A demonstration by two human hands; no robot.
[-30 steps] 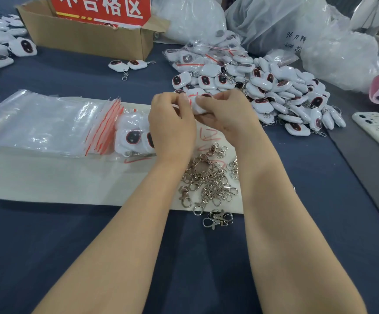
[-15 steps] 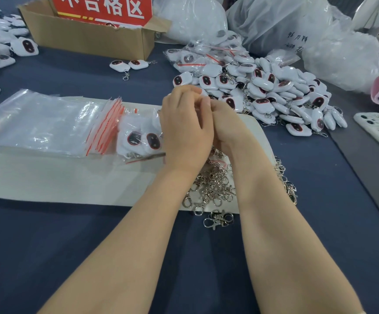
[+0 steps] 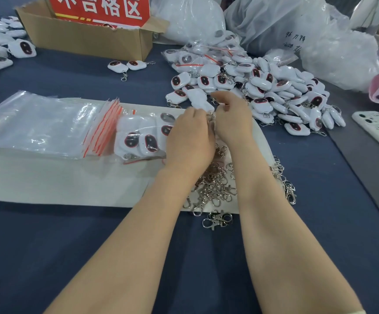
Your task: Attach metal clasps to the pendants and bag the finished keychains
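Pinching a white pendant (image 3: 201,99) with the right hand (image 3: 232,120) and its metal clasp (image 3: 211,116) with the left hand (image 3: 189,141), fingertips together. Working over loose clasps (image 3: 217,186) by the wrists, with bagged keychains (image 3: 142,138) just left of the left hand and a pendant pile (image 3: 274,87) beyond the right.

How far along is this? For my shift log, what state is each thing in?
left hand: pinching a metal clasp
right hand: holding white pendant
loose clasps: piled, unattached
zip bags: empty, stacked
filled bag: holds pendants, lying flat
cardboard box: open
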